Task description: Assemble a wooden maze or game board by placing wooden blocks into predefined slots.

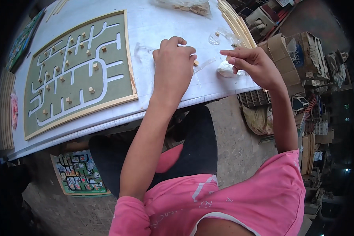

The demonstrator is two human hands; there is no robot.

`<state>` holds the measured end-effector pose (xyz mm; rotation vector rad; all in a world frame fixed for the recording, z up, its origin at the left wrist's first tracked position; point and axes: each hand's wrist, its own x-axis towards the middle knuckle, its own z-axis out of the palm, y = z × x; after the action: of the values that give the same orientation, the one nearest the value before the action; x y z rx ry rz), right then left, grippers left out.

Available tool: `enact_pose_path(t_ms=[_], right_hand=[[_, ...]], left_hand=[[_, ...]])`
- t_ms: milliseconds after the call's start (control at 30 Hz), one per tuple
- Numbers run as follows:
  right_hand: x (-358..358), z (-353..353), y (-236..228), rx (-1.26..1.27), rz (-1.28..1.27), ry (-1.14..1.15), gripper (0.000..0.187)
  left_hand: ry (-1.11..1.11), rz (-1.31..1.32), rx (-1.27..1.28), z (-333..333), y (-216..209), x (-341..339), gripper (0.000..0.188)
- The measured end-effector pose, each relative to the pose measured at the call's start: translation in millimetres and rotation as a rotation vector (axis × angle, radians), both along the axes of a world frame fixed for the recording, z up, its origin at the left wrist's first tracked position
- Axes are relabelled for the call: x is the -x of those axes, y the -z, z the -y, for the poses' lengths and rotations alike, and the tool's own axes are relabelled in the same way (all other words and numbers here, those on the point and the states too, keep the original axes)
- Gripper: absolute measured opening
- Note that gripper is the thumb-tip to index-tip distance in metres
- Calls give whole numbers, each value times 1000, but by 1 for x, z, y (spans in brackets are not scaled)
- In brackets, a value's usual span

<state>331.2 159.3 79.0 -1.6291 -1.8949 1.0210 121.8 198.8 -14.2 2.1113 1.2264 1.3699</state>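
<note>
My left hand point(174, 65) is over the white table, palm down, its fingers curled. Its underside is hidden, so what it may hold does not show. A small wooden block point(196, 63) is right at its thumb tip, beside a clear plastic strip point(207, 65). To the right, my right hand point(253, 66) is raised above the table edge, thumb and index finger close in a pinch; anything between them is too small to name. Under it sits a whitish plastic bag point(226, 70). On my left lies a wood-framed grey-green board point(76, 80) with pale branching tracks and several small wooden blocks.
Clear plastic scraps point(224, 36) and long wooden strips point(233, 23) lie at the right of the table point(143, 15). A bag of wooden pieces point(188, 7) is at the far edge. A colourful board point(78, 173) stands below the table; cardboard boxes point(281, 59) are at the right.
</note>
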Motion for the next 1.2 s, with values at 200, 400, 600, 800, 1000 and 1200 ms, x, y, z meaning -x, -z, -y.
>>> enact_pose_path(t_ms=[200, 400, 600, 800, 1000, 1200], right_hand=[[13, -8, -9, -252, 368, -255, 18], [23, -28, -14, -169, 545, -509, 13], [29, -37, -14, -159, 689, -640, 9], [39, -43, -20, -223, 723, -656, 7], [39, -42, -21, -65, 694, -644, 7], [45, -51, -32, -42, 753, -598, 9]], left_hand=[[54, 259, -193, 41, -21, 8, 20], [371, 439, 112, 125, 16, 39, 13], [577, 508, 399, 164, 101, 53, 13], [663, 459, 524, 162, 141, 52, 12], [665, 399, 560, 160, 151, 56, 11], [659, 371, 597, 158, 159, 56, 11]])
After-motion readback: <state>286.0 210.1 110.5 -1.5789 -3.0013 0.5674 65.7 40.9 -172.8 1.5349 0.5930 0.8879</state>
